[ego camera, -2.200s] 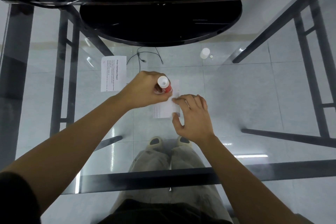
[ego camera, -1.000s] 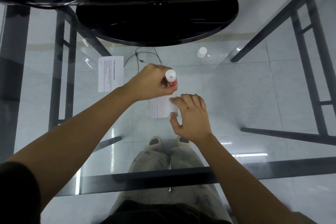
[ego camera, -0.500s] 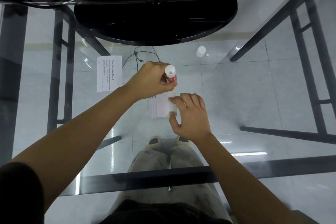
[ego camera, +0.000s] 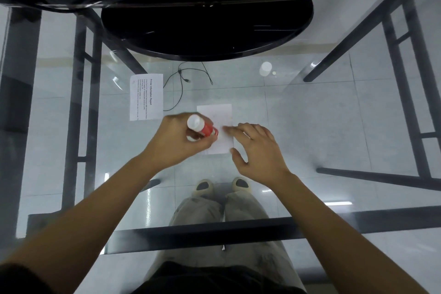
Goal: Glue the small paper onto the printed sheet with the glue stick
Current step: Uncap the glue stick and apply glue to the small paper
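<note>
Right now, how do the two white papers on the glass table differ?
The printed sheet shows lines of text; the small paper looks blank on its upper face. The printed sheet lies untouched at the left, while the small paper is pinned by the right hand, with the left hand rubbing the glue stick on it. Both lie flat and look similar in size.

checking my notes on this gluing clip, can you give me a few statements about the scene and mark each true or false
1. The left hand grips the glue stick. True.
2. The right hand is lifted clear of the small paper. False: its fingertips press on the paper.
3. The printed sheet lies under the small paper. False: it lies apart, further left on the glass table.
4. A white cap stands near the monitor base. True.
</note>
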Action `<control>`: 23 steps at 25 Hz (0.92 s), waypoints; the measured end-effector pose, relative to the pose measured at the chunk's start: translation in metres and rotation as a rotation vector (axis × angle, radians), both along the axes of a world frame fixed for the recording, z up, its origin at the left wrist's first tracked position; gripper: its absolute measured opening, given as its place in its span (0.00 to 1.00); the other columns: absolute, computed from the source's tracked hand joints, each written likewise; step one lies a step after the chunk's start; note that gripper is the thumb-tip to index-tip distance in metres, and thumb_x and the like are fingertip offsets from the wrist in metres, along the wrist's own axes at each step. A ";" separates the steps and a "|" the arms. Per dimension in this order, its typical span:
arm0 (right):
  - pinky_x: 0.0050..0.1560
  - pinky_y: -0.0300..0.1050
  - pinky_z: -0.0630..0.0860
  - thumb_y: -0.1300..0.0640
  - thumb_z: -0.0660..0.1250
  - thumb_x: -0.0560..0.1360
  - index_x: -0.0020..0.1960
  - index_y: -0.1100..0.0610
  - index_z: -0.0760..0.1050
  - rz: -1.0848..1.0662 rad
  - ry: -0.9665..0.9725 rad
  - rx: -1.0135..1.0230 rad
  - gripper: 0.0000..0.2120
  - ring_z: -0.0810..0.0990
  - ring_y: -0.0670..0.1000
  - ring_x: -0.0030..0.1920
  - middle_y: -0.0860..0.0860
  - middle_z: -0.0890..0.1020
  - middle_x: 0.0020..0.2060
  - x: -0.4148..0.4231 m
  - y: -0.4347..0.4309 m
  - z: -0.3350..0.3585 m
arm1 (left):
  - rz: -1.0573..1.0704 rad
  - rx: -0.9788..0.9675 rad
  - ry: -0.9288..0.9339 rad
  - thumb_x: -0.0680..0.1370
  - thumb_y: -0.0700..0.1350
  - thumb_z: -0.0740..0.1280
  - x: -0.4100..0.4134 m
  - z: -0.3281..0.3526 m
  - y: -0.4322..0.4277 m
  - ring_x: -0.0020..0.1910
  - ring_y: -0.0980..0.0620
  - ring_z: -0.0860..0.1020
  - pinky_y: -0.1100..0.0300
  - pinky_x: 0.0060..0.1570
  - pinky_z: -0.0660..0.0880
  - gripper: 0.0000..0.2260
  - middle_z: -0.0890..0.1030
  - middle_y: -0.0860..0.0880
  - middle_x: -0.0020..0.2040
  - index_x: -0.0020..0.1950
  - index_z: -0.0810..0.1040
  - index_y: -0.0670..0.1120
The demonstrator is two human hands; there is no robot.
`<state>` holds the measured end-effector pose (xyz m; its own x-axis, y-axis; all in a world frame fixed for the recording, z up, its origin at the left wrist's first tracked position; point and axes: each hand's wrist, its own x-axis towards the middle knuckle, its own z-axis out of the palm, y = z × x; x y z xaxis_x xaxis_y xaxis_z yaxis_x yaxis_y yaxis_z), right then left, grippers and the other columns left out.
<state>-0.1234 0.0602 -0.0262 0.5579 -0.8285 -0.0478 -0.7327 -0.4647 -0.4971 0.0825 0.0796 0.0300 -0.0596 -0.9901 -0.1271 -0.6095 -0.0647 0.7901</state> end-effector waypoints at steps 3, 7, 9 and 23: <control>0.63 0.51 0.67 0.51 0.68 0.71 0.66 0.53 0.67 -0.050 -0.072 0.075 0.25 0.76 0.54 0.58 0.51 0.78 0.59 0.000 0.000 0.000 | -0.032 0.035 -0.059 0.68 0.49 0.75 -0.007 -0.007 0.013 0.38 0.60 0.79 0.76 0.42 0.73 0.12 0.82 0.55 0.43 0.49 0.80 0.51; 0.59 0.45 0.64 0.51 0.72 0.68 0.63 0.57 0.68 -0.120 -0.118 0.098 0.26 0.78 0.56 0.57 0.52 0.78 0.60 -0.001 0.003 -0.003 | -0.138 -0.005 -0.136 0.69 0.49 0.74 -0.012 -0.012 0.013 0.39 0.59 0.77 0.75 0.44 0.69 0.11 0.84 0.50 0.44 0.48 0.80 0.47; 0.59 0.44 0.64 0.50 0.71 0.68 0.63 0.57 0.69 -0.120 -0.130 0.107 0.26 0.77 0.56 0.57 0.53 0.78 0.60 -0.001 0.003 -0.003 | -0.193 -0.016 -0.155 0.69 0.48 0.74 -0.012 -0.012 0.012 0.38 0.57 0.77 0.71 0.44 0.71 0.11 0.84 0.49 0.44 0.48 0.80 0.46; 0.62 0.42 0.63 0.52 0.72 0.70 0.64 0.57 0.67 -0.101 -0.159 0.178 0.27 0.75 0.52 0.58 0.51 0.76 0.61 -0.003 0.000 -0.002 | -0.137 -0.060 -0.183 0.70 0.46 0.73 -0.014 -0.007 -0.008 0.40 0.53 0.79 0.70 0.43 0.71 0.09 0.84 0.48 0.45 0.48 0.80 0.45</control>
<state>-0.1264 0.0602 -0.0282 0.4852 -0.8666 -0.1162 -0.6767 -0.2881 -0.6776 0.0682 0.0714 0.0226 -0.1755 -0.9804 -0.0895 -0.7430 0.0723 0.6653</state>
